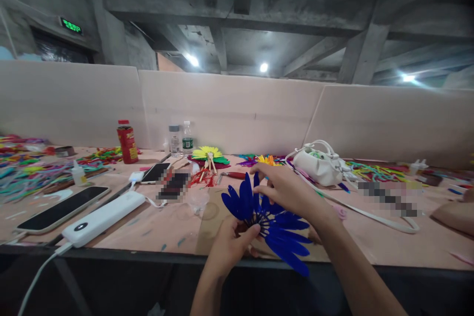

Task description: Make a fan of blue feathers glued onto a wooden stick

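A fan of deep blue petals [287, 232] with dark thin stems meeting at its centre is held above the table's front edge. My left hand [235, 242] grips it near the centre, thumb pressed on the stems. Over the upper petals is my right hand [283, 185], its thumb and index finger at the tip of an upright petal; the other fingers are partly hidden. Beneath the petals lies a brown cardboard sheet [209, 227].
A white power bank [103, 219], phones [62, 209], a red bottle [127, 143] and a white handbag [318, 165] stand or lie around. Yellow petals [207, 153] and a red-handled tool [233, 175] are behind. Another person's arm [455, 215] rests at right.
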{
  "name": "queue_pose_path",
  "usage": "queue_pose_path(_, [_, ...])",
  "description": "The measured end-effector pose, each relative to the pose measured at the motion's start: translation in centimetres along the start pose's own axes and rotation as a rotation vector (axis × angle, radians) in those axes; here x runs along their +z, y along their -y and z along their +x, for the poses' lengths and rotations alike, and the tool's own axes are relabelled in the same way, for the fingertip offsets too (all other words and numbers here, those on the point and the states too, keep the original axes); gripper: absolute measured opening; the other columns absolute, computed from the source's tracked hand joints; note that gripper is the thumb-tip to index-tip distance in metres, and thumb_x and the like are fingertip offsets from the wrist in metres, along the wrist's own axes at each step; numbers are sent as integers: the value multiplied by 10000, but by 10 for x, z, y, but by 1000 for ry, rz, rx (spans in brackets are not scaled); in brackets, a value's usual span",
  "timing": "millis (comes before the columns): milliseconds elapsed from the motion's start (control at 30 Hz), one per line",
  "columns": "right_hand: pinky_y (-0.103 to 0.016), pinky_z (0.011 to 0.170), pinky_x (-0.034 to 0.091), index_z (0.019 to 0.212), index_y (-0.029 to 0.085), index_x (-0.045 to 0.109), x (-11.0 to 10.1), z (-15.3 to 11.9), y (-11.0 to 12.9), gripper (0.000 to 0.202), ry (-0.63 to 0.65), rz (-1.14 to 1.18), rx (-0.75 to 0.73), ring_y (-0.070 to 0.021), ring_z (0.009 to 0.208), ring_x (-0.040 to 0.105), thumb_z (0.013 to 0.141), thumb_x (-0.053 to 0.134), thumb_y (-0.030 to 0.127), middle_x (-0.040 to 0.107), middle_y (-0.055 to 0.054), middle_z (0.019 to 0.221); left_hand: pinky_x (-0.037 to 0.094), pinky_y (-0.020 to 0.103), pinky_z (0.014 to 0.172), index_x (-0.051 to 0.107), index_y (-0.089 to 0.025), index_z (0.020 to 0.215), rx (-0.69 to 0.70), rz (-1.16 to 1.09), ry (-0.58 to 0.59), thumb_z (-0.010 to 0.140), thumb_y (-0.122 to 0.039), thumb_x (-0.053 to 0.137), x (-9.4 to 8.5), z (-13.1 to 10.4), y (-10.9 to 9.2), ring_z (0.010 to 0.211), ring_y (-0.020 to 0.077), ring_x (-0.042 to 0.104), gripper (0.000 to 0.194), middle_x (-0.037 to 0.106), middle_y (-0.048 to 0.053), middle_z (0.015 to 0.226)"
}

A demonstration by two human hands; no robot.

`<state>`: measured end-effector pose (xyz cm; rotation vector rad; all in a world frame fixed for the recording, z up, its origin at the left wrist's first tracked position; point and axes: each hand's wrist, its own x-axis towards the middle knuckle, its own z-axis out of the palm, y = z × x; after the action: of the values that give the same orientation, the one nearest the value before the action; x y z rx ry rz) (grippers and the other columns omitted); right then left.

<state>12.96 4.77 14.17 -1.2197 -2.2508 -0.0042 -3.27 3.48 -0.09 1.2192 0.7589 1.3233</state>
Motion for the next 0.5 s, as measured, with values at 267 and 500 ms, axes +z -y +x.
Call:
queue_pose_path(267, [-280,631,555,1157,254,689,2,-28,2,196,-570,309,25,-167,708,722,972,660,312,768,-36,1018,561,257,445,745,-147,859,-12,-16,-113,734,-398,861,-3,4,2,469,146,629,303,766,48,674])
queue_pose_path(500, [-272,517,567,1058,269,720,32,-89,3,187,-710,558,248,-148,522,626,925,724,400,698,1,745,559,249,417,738,-141,818,34,-104,-199,627,-444,928,-2,7,-7,664,231,721,406,741,52,693])
